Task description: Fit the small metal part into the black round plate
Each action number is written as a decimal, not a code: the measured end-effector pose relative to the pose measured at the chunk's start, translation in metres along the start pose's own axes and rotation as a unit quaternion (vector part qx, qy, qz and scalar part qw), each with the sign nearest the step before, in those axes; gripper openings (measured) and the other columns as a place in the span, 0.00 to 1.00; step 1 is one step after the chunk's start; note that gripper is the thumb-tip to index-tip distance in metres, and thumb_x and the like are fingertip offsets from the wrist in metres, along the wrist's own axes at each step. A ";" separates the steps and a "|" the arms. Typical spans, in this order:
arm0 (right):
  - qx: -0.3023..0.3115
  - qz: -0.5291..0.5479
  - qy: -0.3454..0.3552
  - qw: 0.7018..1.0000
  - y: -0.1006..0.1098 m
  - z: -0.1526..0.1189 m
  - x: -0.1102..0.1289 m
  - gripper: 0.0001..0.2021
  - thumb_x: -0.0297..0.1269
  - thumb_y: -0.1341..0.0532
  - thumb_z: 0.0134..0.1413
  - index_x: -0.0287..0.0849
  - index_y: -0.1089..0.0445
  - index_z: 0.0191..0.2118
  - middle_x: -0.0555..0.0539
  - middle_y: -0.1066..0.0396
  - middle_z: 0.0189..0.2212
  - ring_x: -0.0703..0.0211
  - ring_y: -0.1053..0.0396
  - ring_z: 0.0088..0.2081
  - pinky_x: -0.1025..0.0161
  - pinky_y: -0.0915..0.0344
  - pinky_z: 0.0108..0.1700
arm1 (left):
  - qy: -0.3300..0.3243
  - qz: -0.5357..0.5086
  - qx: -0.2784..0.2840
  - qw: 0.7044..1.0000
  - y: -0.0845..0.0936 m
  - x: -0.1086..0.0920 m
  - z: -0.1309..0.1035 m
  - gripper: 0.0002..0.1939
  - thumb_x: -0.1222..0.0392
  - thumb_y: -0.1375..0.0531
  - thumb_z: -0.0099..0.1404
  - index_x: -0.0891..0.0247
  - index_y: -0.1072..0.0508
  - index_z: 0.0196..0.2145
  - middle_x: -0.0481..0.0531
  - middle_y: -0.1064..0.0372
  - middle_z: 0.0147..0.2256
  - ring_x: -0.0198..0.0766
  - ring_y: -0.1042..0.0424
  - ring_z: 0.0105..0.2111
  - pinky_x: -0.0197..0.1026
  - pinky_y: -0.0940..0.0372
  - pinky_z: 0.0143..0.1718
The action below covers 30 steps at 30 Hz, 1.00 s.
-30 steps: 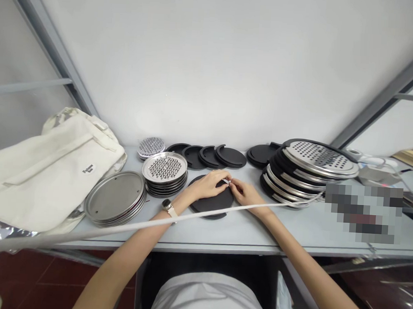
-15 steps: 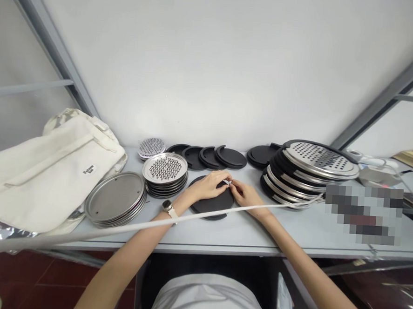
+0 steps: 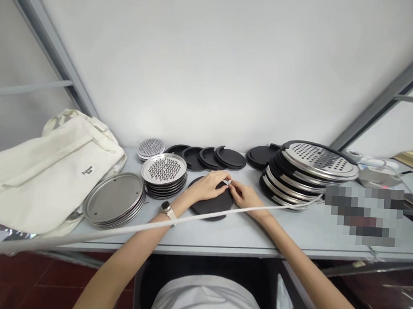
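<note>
1. Fingers (image 3: 223, 175) of the left hand (image 3: 207, 187) are closing narrowly on a small white piece (image 3: 226, 182); it is looking too tiny to identify from this view.
2. Right hand (image 3: 246, 196) is meeting it from the other side, thumb and forefinger pinching narrowly at the same piece.
3. Black disc (image 3: 213, 205) is lying flat on the desk (image 3: 246, 236), right below both hands; white piece is sitting over its far right edge.
4. Watch (image 3: 167, 207) is circling the left wrist.
5. Grater stack (image 3: 166, 169) is standing just left of the disc, small grater disc (image 3: 151, 147) resting behind it.
6. Plain metal plates (image 3: 114, 198) are piling up further left, near a cream bag (image 3: 48, 168).
7. Black rimmed pieces (image 3: 230, 158) are overlapping in a row behind the hands, by the wall (image 3: 211, 71).
8. Tall stack (image 3: 320, 157) is leaning on the right, black and silver layers alternating, perforated plate topping it.
9. White cord (image 3: 248, 208) is crossing the view in front of both forearms.
</note>
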State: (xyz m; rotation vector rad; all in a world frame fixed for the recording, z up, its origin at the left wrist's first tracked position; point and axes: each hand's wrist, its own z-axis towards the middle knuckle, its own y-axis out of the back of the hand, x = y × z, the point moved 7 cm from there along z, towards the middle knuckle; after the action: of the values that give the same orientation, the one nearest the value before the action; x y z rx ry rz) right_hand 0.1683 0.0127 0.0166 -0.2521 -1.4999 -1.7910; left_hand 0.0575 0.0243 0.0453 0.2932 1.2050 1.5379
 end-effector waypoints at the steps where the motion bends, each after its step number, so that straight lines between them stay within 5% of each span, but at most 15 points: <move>1: 0.000 -0.003 -0.001 1.000 0.000 0.000 0.000 0.14 0.41 0.53 0.60 0.41 0.35 0.31 0.49 0.34 0.21 0.60 0.39 0.22 0.64 0.44 0.28 | 0.004 0.005 -0.003 1.000 0.001 0.000 0.000 0.10 0.65 0.46 0.65 0.63 0.36 0.45 0.54 0.32 0.43 0.40 0.32 0.44 0.43 0.38 0.48; 12: 0.000 -0.013 -0.012 1.000 0.002 -0.002 0.001 0.13 0.39 0.52 0.60 0.43 0.43 0.25 0.53 0.43 0.17 0.64 0.44 0.20 0.66 0.50 0.26 | 0.056 0.122 -0.004 0.991 0.006 0.000 -0.003 0.11 0.55 0.42 0.62 0.63 0.34 0.40 0.54 0.31 0.39 0.45 0.34 0.42 0.47 0.40 0.47; 23: -0.004 0.015 -0.011 1.000 0.000 -0.002 -0.001 0.13 0.42 0.53 0.61 0.44 0.42 0.28 0.55 0.46 0.17 0.64 0.46 0.20 0.65 0.49 0.26 | 0.027 0.101 0.019 0.994 0.004 -0.006 -0.003 0.15 0.64 0.45 0.62 0.63 0.35 0.48 0.55 0.32 0.47 0.43 0.34 0.46 0.46 0.41 0.49; 30: -0.007 0.013 -0.003 1.000 0.000 -0.003 0.002 0.11 0.42 0.53 0.61 0.44 0.43 0.30 0.56 0.45 0.17 0.64 0.45 0.20 0.65 0.48 0.25 | 0.021 0.092 0.039 0.995 0.002 -0.005 -0.002 0.07 0.65 0.46 0.63 0.62 0.31 0.39 0.52 0.29 0.38 0.42 0.33 0.42 0.45 0.42 0.47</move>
State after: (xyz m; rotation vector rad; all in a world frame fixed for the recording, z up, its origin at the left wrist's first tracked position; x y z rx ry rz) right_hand 0.1674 0.0092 0.0172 -0.2833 -1.4835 -1.7818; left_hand 0.0573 0.0191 0.0480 0.4360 1.3023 1.6650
